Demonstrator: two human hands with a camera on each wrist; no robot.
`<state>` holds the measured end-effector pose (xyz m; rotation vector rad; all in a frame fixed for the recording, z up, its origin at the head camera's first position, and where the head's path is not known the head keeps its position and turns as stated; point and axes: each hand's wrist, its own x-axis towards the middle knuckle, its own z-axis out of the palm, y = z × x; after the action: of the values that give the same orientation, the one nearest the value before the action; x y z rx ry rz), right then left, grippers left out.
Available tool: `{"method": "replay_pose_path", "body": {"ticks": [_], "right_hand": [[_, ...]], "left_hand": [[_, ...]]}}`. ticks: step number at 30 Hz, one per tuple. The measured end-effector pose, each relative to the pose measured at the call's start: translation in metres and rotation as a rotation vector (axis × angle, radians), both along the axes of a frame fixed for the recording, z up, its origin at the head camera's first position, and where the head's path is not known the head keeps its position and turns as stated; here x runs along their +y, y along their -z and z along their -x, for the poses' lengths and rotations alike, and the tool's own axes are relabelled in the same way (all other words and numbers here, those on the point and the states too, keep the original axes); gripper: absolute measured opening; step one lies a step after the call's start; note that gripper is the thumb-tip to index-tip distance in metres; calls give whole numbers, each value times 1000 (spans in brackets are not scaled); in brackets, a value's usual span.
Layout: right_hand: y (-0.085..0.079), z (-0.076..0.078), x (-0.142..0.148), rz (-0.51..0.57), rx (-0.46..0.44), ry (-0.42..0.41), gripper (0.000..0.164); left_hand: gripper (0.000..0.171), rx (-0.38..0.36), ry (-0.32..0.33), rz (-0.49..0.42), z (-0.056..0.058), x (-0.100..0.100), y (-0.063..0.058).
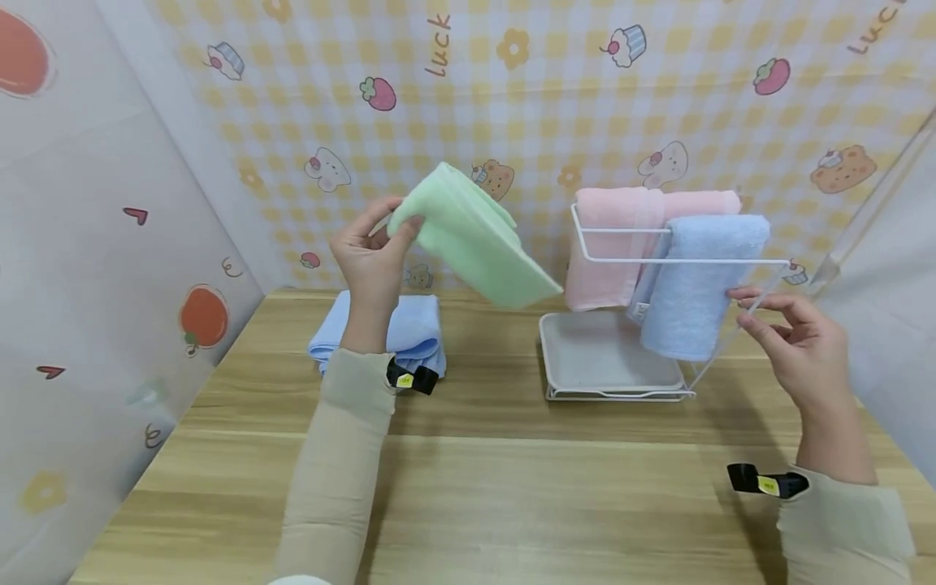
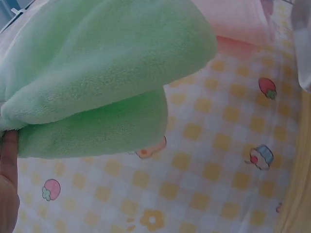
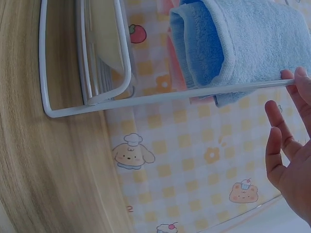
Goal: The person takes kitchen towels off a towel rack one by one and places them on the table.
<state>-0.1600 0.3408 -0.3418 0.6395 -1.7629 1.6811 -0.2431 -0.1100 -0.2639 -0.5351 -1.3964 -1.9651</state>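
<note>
Green towel (image 1: 471,244) partly hides the left grip (image 1: 371,253) pinching it; the right grip (image 1: 804,345) pinches the white rack (image 3: 155,98).

"What's the green towel (image 1: 471,244) like?"
"Pale and plush, folded into layers that gape along one edge."
"Where is it?"
"Held up by one end in the air, left of the white rack (image 1: 731,262), slanting down toward the rack."
"And the rack itself?"
"Thin wire, open-framed, standing upright, with a shallow, pale tray (image 1: 607,353) at its foot."
</note>
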Motion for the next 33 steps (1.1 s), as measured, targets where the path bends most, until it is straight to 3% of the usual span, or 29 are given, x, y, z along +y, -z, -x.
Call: {"method": "replay_pose_path", "body": {"ticks": [5,10,17,21,28,33], "right_hand": [[-4,-1,0,-14,-48,64,11],[-7,-4,1,-42,-116,148,13],[-7,-1,3,-4,-72,36,12],[-6,0,2,4,-67,27,10],[-4,1,0,29,-43,-18,9],[-4,-2,-1,25,-38,-11,9]], "left_hand": [[23,-71,69,107,2,-9,7],[21,-240,149,220,-1,-16,14],[21,-397,197,446,-7,-24,23],[23,-455,221,564,-10,-27,27],[26,-486,282,655,-10,-31,34],[28,-520,290,759,1,-29,38]]}}
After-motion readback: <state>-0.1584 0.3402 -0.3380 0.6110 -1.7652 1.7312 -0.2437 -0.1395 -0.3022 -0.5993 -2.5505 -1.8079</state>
